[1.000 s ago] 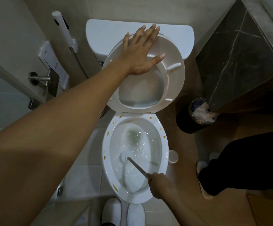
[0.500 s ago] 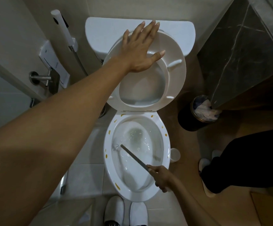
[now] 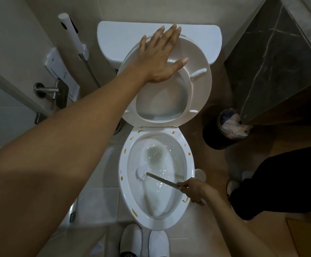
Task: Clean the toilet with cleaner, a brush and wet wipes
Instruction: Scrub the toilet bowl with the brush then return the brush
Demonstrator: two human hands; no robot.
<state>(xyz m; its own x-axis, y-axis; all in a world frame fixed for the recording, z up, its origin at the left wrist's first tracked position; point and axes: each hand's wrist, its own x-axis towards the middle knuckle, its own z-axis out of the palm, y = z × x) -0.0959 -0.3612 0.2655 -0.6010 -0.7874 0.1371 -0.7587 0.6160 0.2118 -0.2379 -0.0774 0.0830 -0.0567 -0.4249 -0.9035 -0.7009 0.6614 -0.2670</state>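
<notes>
The scrubbing step is in hand: the right hand [image 3: 193, 190] is closed round the handle of the toilet brush [image 3: 141, 173], whose white head presses the left inner wall of the toilet bowl [image 3: 188, 164], above the foamy water. The left hand [image 3: 162, 54] lies flat and open on the raised seat [image 3: 199, 86], pinning it against the cistern [image 3: 113, 39]. Yellow-brown spots [image 3: 134, 212] dot the rim, so the next pass probably needs the brush up there, or wipes. The room is cramped: a bidet sprayer [image 3: 71, 32] on the wall, a black waste bin [image 3: 223, 132] near the bowl.
</notes>
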